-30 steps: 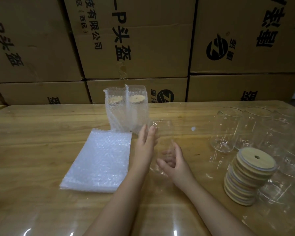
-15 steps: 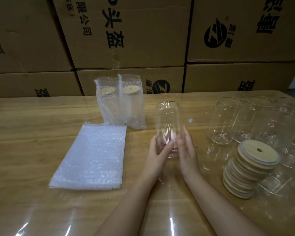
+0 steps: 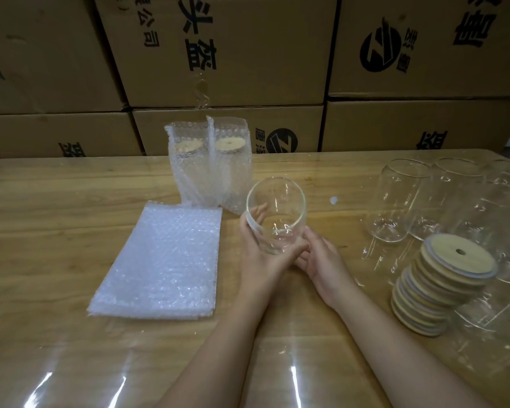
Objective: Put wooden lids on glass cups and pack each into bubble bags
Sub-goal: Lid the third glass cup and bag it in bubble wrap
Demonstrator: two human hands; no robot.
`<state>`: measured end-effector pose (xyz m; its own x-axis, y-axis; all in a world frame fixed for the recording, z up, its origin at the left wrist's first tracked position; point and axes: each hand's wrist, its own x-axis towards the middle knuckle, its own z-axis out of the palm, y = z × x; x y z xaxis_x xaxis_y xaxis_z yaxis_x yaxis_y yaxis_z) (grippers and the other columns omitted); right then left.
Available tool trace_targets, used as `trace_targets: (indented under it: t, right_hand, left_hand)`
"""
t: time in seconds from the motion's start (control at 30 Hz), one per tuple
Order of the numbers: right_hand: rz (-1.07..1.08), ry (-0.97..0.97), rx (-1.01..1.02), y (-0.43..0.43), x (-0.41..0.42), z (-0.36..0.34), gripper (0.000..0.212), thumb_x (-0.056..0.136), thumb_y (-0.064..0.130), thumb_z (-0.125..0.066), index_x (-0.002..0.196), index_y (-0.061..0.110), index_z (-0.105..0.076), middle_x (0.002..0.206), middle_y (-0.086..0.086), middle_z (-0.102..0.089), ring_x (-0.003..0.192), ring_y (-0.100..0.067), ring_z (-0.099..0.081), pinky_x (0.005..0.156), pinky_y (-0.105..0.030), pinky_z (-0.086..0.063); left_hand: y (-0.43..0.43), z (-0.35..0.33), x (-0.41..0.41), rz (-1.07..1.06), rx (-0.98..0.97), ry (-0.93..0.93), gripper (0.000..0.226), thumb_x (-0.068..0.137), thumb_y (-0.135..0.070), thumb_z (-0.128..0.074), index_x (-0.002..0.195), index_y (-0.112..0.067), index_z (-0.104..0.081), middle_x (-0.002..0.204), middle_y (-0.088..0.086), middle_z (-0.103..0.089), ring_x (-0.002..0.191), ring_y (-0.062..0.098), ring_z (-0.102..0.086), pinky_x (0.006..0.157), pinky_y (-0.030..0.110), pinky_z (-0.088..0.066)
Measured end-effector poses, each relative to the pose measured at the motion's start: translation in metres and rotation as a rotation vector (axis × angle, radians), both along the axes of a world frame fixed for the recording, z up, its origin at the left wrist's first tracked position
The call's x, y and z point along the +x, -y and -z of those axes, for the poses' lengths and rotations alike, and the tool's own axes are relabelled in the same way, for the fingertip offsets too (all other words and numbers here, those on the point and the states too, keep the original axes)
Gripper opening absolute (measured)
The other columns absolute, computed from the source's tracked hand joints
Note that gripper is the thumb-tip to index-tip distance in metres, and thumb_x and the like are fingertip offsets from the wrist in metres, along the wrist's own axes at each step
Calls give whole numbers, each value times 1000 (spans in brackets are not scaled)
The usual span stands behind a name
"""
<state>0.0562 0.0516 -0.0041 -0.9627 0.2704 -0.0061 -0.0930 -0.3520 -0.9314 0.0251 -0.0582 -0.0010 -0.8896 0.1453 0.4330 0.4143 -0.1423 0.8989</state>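
I have the glass cup (image 3: 276, 213) at the middle of the frame, lifted just off the table (image 3: 56, 231) and tipped, so that its long axis runs from the base low in my hands up to an open mouth facing the camera. My left hand (image 3: 259, 257) grips it: the thumb crosses the near side by the base, and the fingers curl round the far left side, visible through the glass. My right hand (image 3: 321, 260) only rests against the lower right of the base, its fingers close together and nearly straight.

What matters for the next move is where the stack of wooden lids (image 3: 442, 290) lies: at the lower right of the frame, well apart from the cup and on the right hand's side. I judge that hand is the one to let go and fetch the top lid while the left keeps the cup, which should first be stood upright so the rim sits level.

The flat pile of bubble bags (image 3: 159, 260) lies at left centre, near the left hand. Two bagged cups (image 3: 209, 166) stand at upper centre.
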Motion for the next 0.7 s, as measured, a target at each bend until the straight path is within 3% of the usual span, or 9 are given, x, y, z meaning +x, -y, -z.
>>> trace_targets:
  t: [0.07,0.13,0.23,0.37,0.47,0.53,0.63,0.7]
  right_hand:
    - [54,12,-13,-1,-1,1,30,100,24,-45,115,5,-63,108,-18,-70,98,-25,-69,74,-26,-56]
    - [113,2,-84,-3,0,0,25,96,18,-52,111,2,-64,107,-21,-69,93,-26,-68,77,-29,-58]
    - [133,-65,-217,-9,1,-1,37,83,18,-63,115,-1,-62,101,-15,-72,95,-26,-67,88,-36,-52]
    - [83,-120,-366,-13,-1,-3,45,78,19,-61,117,-2,-60,107,-13,-70,107,-26,-63,97,-38,-49]
    - [-40,-80,-446,-13,-2,-3,35,80,28,-55,100,7,-74,106,-10,-71,102,-21,-67,83,-33,-56]
    - [-112,-41,-442,-10,-1,-4,41,83,38,-51,98,9,-76,108,-11,-71,100,-20,-69,80,-33,-58]
    - [-168,8,-371,-7,-1,-7,58,85,50,-45,117,4,-63,118,-14,-67,110,-22,-64,94,-37,-52]
    - [-174,33,-352,-7,-2,-7,62,85,52,-44,120,2,-58,124,-17,-63,118,-26,-59,106,-41,-41]
  left_hand:
    - [2,-1,1,-21,-42,-46,94,57,-27,-89,133,-19,-34,135,-15,-48,129,5,-47,101,25,-43]
    - [3,-2,4,-107,-123,-136,89,59,-40,-86,132,-29,-36,129,-25,-49,124,2,-48,97,20,-43]
    - [4,-2,6,-196,-243,-262,78,60,-51,-79,128,-37,-42,129,-13,-53,121,19,-51,96,42,-46]
    - [-1,-4,7,-142,-269,-247,79,57,-49,-84,123,-16,-56,116,-3,-63,112,26,-59,89,48,-49]
    - [-1,-2,7,-158,-293,-303,75,57,-44,-87,123,-27,-54,121,-15,-59,111,17,-57,88,45,-50]
    - [0,0,8,-195,-284,-316,82,57,-38,-91,126,-36,-47,126,-27,-51,113,11,-53,88,38,-51]
    - [2,2,6,-242,-255,-311,88,57,-32,-94,130,-32,-46,129,-34,-46,114,11,-51,86,29,-49]
    - [2,1,6,-274,-255,-312,86,61,-45,-88,132,-28,-44,135,-34,-43,116,12,-51,87,30,-48]
